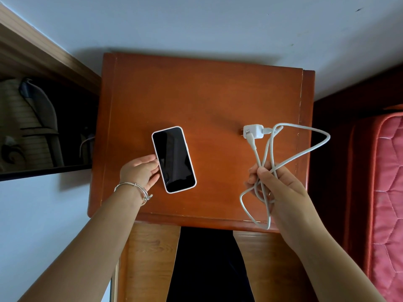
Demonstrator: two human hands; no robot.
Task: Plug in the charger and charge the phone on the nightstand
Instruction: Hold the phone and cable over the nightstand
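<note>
The phone (174,159) is laid face up on the table (207,94), its left edge touched by the loosely open left hand (140,171). The looped white cable (267,149), ending in the charger (254,132), is gripped in the right hand (277,184).

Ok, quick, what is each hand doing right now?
Left hand: open, relaxed fingers touching the phone at its left edge.
Right hand: closed around the looped white charger cable.

Pink quilted mattress (390,192) at right, pale wall (218,25) behind, wooden-framed dark recess (43,127) at left
</note>
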